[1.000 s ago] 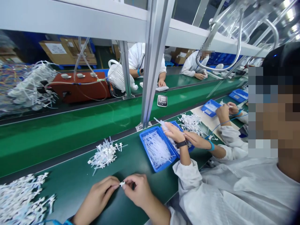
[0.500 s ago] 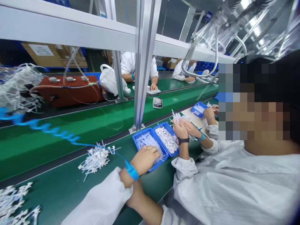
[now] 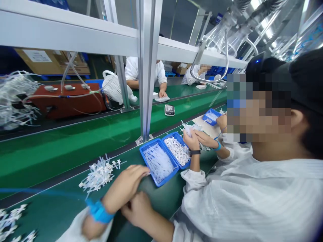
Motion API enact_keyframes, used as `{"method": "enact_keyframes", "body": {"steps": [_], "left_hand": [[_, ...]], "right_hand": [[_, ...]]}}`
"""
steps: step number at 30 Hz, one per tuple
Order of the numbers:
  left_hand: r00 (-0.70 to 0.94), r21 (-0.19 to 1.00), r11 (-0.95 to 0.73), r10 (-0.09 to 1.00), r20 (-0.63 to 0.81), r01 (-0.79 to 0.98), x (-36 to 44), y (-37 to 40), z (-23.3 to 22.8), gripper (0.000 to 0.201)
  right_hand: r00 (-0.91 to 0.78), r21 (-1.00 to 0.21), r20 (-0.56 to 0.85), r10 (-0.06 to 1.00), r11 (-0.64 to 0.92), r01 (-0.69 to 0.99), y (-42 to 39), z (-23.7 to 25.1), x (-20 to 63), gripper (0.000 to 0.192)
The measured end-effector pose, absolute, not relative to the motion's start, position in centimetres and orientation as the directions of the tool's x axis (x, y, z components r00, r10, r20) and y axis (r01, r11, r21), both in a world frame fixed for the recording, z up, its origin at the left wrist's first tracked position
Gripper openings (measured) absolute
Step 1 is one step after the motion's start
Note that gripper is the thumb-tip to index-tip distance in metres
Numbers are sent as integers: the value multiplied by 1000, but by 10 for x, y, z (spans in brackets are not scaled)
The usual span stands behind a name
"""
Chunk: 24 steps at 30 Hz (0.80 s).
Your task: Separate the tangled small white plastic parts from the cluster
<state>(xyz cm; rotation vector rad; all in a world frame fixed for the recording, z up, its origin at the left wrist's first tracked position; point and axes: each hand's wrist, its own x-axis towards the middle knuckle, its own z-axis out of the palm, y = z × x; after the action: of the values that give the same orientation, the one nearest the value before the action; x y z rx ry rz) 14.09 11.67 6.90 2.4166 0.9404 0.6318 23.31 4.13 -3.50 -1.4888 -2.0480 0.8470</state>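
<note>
My left hand (image 3: 123,188) lies palm down on the dark green bench, wearing a blue wrist strap (image 3: 99,211). Its fingertips reach the near corner of a blue tray (image 3: 144,155) filled with thin white plastic strips. What is under the fingers is hidden. My right hand (image 3: 137,208) sits curled just below and partly beneath the left hand, and its contents do not show. A loose pile of white T-shaped plastic parts (image 3: 98,173) lies to the left of both hands.
A second blue tray (image 3: 187,165) of small white parts adjoins the first. A co-worker in white sits close on my right, hands (image 3: 193,137) over a pile of parts. More white parts (image 3: 10,218) lie at the bottom left. Beyond are an aluminium post (image 3: 146,84), a green conveyor (image 3: 63,148) and a digital meter (image 3: 169,110).
My hands were pinching a small white piece together. The left hand then reached into the strip tray and has now drawn back to its near corner, over the right hand.
</note>
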Motion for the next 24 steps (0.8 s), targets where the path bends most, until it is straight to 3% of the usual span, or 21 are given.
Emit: {"method": "enact_keyframes", "body": {"steps": [2,6,13,19,24], "left_hand": [[597,611,-592,768,231,525,94,100,59,35],[427,578,-442,888,172,686,25,68,27,40],[241,553,-354,933,267,754,-6,51,-18,36],[140,580,-263,958,249,771,-4,57,-18,29],[122,613,-227,970,209,757,-1,59,-23,25]], "right_hand": [[-325,-696,-7,946,229,681,47,-30,232,10],[-431,-632,-2,902,333,700,63,-11,219,18],[-678,-481,26,735,604,636,101,-1,186,15],[-644,-615,149,750,581,534,111,-22,189,16],[-597,-645,107,795,512,567,111,-32,188,16]]}}
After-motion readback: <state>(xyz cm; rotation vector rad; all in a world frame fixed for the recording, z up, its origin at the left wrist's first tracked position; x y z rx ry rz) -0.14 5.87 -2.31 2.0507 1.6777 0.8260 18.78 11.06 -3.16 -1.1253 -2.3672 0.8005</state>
